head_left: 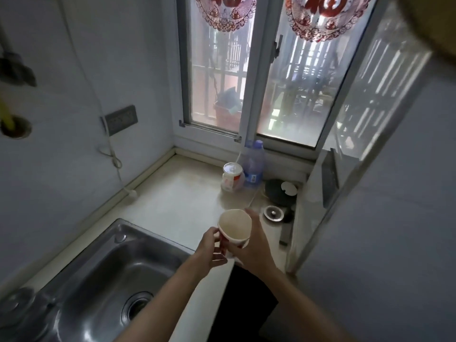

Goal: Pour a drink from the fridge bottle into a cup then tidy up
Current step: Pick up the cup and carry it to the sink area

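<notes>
A white paper cup (234, 224) with red print is held above the front of the pale counter (172, 201), tilted a little toward me, and its inside looks empty. My right hand (254, 245) wraps round the cup's right side. My left hand (209, 248) grips its lower left side with thumb and fingers. A clear plastic bottle with a blue cap and blue label (254, 164) stands upright at the back of the counter by the window. Beside the bottle, on its left, stands a white and red can (230, 176).
A steel sink (106, 280) fills the lower left, with its drain near the middle. A dark round lid (281, 193) and a small metal disc (273, 213) lie at the counter's right end. A wall socket (121, 119) with a hanging cord is on the left wall.
</notes>
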